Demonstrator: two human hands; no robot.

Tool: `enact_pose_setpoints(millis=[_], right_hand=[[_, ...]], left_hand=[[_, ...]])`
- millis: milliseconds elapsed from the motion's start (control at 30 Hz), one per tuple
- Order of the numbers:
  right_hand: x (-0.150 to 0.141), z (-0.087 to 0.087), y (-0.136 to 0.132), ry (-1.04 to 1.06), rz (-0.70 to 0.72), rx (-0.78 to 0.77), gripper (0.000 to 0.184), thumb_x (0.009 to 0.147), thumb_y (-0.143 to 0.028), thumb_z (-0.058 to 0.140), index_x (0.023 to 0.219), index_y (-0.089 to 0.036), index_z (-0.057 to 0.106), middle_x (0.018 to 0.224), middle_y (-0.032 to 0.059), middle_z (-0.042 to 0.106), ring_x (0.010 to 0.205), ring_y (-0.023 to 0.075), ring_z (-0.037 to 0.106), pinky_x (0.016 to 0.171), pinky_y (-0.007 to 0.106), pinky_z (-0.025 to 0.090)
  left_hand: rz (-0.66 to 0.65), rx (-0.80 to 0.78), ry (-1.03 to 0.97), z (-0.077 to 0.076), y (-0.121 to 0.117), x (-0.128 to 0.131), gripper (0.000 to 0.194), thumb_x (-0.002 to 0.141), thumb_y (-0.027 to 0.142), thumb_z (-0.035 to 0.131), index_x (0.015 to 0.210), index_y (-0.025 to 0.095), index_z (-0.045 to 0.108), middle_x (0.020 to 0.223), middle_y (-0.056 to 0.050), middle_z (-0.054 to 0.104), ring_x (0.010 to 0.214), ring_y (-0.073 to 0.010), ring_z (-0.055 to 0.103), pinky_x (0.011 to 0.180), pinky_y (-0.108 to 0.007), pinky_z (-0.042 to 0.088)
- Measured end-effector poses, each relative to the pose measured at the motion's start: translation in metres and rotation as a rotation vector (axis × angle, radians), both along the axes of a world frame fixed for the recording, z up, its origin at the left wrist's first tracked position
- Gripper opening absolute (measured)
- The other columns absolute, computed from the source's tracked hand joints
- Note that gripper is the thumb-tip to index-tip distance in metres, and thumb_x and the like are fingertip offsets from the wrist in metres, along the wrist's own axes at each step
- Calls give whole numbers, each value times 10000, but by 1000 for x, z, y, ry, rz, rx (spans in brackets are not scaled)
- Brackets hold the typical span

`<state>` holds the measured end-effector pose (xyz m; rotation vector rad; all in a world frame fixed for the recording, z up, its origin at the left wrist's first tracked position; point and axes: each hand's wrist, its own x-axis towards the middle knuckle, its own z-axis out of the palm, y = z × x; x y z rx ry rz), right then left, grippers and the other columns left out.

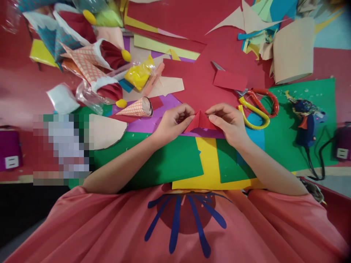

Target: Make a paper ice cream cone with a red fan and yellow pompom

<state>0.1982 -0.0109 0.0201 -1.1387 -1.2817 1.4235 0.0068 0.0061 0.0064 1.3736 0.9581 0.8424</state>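
Observation:
A small folded piece of red paper (201, 122) sits between both hands at the centre, peaked like a tent. My left hand (174, 122) pinches its left edge with curled fingers. From the other side, my right hand (229, 122) pinches the right edge. Under them lie green (170, 160), yellow (210, 160) and purple (145, 124) paper sheets. A larger red sheet (197, 84) spreads just beyond the hands.
Red-and-yellow scissors (259, 106) lie right of my right hand. A blue glue gun (305, 118) with a black cord rests on green paper at the right. Paper cones (137, 107), yellow pom-poms and plastic bags crowd the left. Paper scraps and a tan roll (293, 51) fill the back right.

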Motion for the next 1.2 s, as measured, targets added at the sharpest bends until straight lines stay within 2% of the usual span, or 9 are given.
enact_pose_setpoints(millis=[300, 433, 567, 667, 733, 867, 967, 1100, 1200], right_hand=[[0, -1, -1, 30, 23, 2, 227, 782, -412, 754, 885, -220, 691, 844, -4, 717, 777, 106, 663, 716, 234, 544], [-2, 2, -3, -69, 14, 55, 212, 799, -402, 730, 856, -205, 676, 813, 5, 713, 748, 117, 657, 690, 252, 539], [-3, 3, -4, -197, -3, 138, 118, 811, -311, 694, 789, -201, 656, 760, -1, 696, 710, 120, 631, 684, 264, 524], [-3, 2, -5, -240, -29, 192, 62, 816, -227, 657, 761, -206, 637, 725, -15, 669, 687, 109, 611, 670, 254, 511], [-2, 2, -6, -253, -41, 223, 58, 828, -203, 635, 771, -210, 630, 729, -19, 659, 690, 106, 608, 671, 251, 508], [-2, 1, -7, -298, -46, 270, 70, 854, -225, 611, 785, -216, 618, 752, -13, 662, 714, 118, 617, 682, 264, 512], [-3, 1, -8, -320, -41, 288, 81, 865, -244, 612, 787, -221, 614, 749, -10, 662, 709, 122, 613, 673, 270, 511], [-4, 2, -8, -364, -34, 354, 90, 871, -246, 621, 782, -233, 615, 764, -1, 674, 724, 136, 619, 691, 296, 511], [-5, 2, -8, -408, -5, 453, 102, 874, -266, 640, 777, -238, 626, 781, 7, 693, 741, 148, 634, 699, 310, 513]], left_hand=[[13, 45, 48, 4, 0, 1, 281, 815, 423, 611, 716, 171, 535, 642, 28, 530, 553, -56, 475, 492, -157, 396], [14, 114, 93, 1, -2, 2, 258, 845, 409, 599, 753, 175, 544, 662, 24, 556, 584, -64, 510, 529, -167, 426], [141, 325, 95, -6, -3, 1, 261, 822, 420, 662, 898, 209, 529, 906, -18, 630, 789, -108, 612, 730, -251, 532], [210, 576, 174, -8, -2, -3, 231, 828, 414, 677, 849, 223, 550, 964, -32, 616, 927, -146, 609, 863, -319, 531], [209, 672, 247, -7, -1, -5, 197, 848, 398, 663, 819, 221, 583, 975, -40, 606, 962, -161, 602, 880, -338, 525], [179, 758, 289, -5, -1, -6, 140, 870, 348, 644, 799, 227, 647, 1011, -47, 595, 948, -164, 589, 862, -344, 510], [160, 771, 321, -4, -2, -7, 140, 882, 352, 628, 819, 238, 678, 1009, -45, 607, 941, -164, 589, 855, -334, 494], [112, 718, 374, -1, -6, -8, 243, 940, 382, 500, 902, 231, 685, 956, -54, 642, 928, -171, 612, 835, -330, 496], [72, 729, 347, 0, -7, -9, 282, 908, 475, 543, 901, 218, 659, 928, -51, 681, 905, -175, 635, 829, -329, 503]])
